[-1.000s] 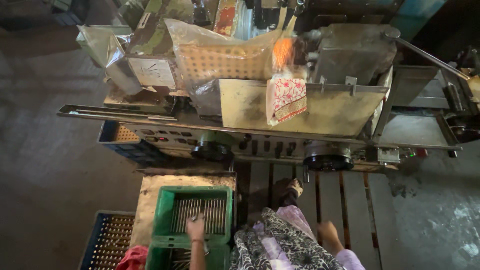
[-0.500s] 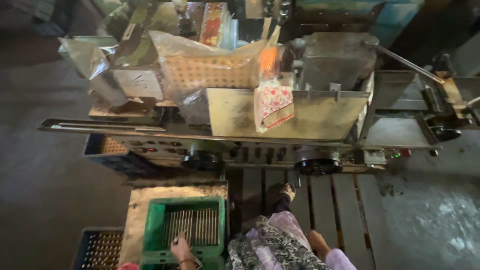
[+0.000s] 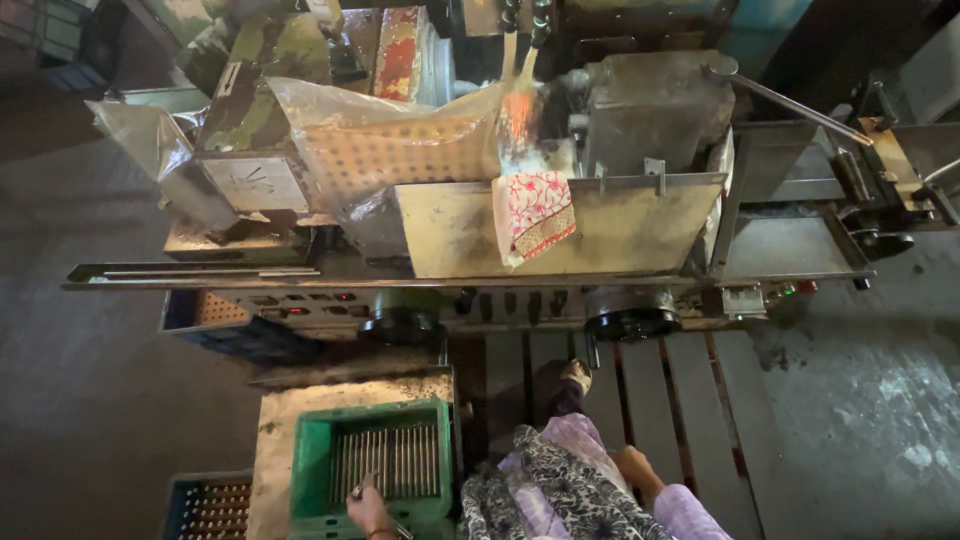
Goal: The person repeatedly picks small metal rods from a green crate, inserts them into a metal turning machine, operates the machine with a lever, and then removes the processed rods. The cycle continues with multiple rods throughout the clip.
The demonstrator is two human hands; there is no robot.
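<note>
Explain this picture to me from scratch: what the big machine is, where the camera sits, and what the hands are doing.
The view comes from a camera worn on a person's head, looking down at their own body and a workshop floor. Across the top stands a large metal machine with a flat trough at its front; what it makes I cannot tell. A patterned red and white cloth hangs over the trough's edge, and clear plastic sheeting covers its left part. Below it, a green plastic crate holds a row of thin metal rods. The left hand reaches into that crate among the rods; its grip is too small to judge. The right hand hangs beside the patterned clothing, apparently holding nothing. One foot rests on a wooden pallet.
</note>
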